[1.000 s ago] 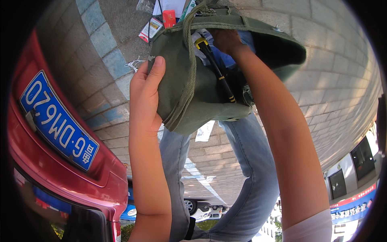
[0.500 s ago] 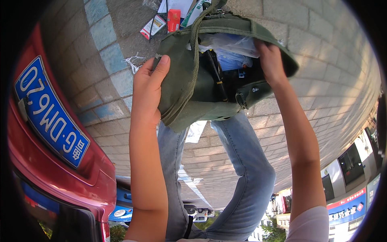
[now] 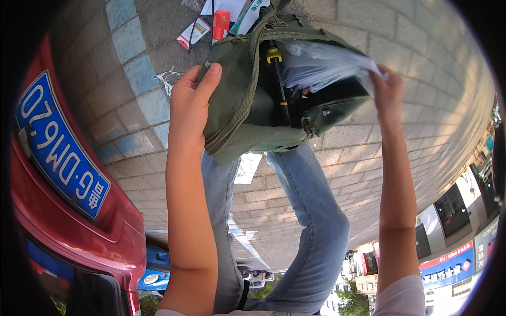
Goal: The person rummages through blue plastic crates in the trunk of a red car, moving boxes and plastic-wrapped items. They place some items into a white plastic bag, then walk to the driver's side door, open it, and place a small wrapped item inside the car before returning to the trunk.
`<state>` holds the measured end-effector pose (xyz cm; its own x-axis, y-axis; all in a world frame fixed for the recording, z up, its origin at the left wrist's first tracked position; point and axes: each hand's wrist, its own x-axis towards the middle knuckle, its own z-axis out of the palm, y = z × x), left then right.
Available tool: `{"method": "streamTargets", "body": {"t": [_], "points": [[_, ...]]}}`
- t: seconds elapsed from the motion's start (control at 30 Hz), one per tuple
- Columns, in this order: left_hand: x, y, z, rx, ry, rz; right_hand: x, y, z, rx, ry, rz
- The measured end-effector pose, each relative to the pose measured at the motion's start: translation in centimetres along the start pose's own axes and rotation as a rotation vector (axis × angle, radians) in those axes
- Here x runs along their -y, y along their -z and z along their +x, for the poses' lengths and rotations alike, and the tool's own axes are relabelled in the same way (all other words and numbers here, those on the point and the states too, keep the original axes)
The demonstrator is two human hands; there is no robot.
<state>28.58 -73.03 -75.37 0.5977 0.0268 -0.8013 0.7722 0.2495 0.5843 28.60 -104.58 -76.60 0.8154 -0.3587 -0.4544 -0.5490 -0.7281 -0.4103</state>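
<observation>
A green canvas bag (image 3: 232, 105) hangs with its mouth gaping toward me, above my knees. My left hand (image 3: 191, 100) is closed on the bag's left side, thumb on top of the fabric. At the bag's right, my right hand (image 3: 387, 92) pinches a translucent plastic bag (image 3: 327, 66) and stretches it past the rim. Much of that plastic bag lies inside the canvas one. Beside it stands a black tool with a yellow part (image 3: 274, 55), its kind unclear. A woven strap (image 3: 246, 113) runs down across the canvas front. The dark bottom of the bag is hidden.
A red car (image 3: 89, 210) with a blue plate is close on my left. Beyond the bag, a red box (image 3: 221, 25), a card pack (image 3: 194, 33) and papers lie on the paving (image 3: 337, 174). White string (image 3: 167, 78) lies near my left hand.
My right hand has come out of the bag's right side and moved right, drawing the plastic bag out over the rim. My left hand keeps its hold; more of the black and yellow tool shows.
</observation>
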Motion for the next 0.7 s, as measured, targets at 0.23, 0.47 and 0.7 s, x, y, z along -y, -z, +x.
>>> {"method": "streamTargets", "body": {"t": [0.23,0.47,0.7], "points": [[-0.4,-0.3,1.5,-0.041,-0.038,0.057,1.7,3.1,-8.5,-0.114,-0.378,1.014],[0.2,-1.3,1.1,-0.208,-0.22,0.325,3.6,7.9,-17.6,0.019,-0.187,0.799],[-0.7,-7.4,-11.9,0.369,0.056,0.399,9.6,10.1,-21.3,0.415,0.261,0.202]]}}
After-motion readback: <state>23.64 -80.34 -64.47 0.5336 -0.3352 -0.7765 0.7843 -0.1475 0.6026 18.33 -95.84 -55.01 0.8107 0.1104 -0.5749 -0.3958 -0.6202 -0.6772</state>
